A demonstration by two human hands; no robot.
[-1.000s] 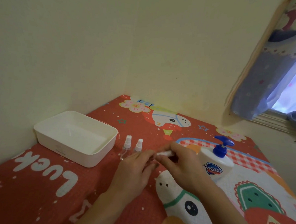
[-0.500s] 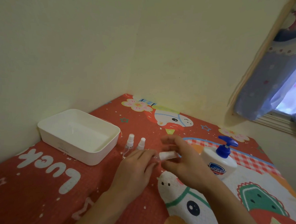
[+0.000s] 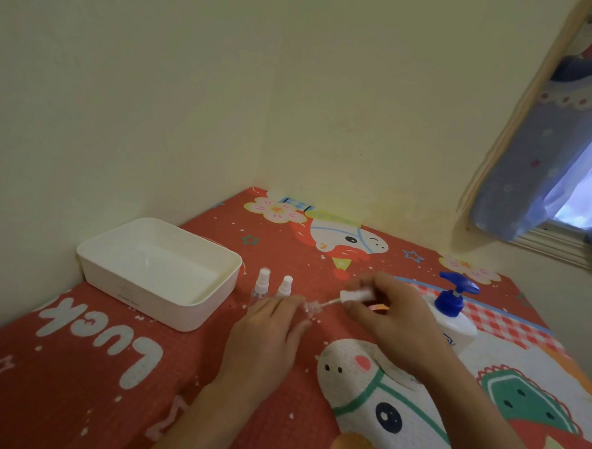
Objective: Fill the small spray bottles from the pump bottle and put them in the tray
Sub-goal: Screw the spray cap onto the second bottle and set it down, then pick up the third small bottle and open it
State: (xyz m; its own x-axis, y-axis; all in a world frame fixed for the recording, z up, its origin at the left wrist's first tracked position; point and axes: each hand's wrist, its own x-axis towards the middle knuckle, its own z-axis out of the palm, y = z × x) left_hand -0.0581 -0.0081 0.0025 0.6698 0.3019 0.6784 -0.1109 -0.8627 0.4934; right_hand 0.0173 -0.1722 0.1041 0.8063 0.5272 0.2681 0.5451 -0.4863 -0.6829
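My left hand (image 3: 268,336) grips a small clear spray bottle (image 3: 309,308), mostly hidden under the fingers, with only its open neck showing. My right hand (image 3: 391,313) holds that bottle's white spray cap (image 3: 354,294) just right of the neck; the cap's thin dip tube (image 3: 328,303) still reaches to the bottle's mouth. Two more capped small spray bottles (image 3: 261,286) (image 3: 285,286) stand upright beside the white tray (image 3: 193,316), which has nothing in it. The white pump bottle (image 3: 454,322) with a blue pump head stands behind my right hand.
Everything rests on a red cartoon-print mat (image 3: 108,379) set into a room corner. Cream walls close the left and back sides. A window with a blue patterned curtain (image 3: 544,162) is at the upper right.
My right hand has drawn the white spray cap up and to the right out of the bottle, so the dip tube now shows. My left hand stays on the bottle.
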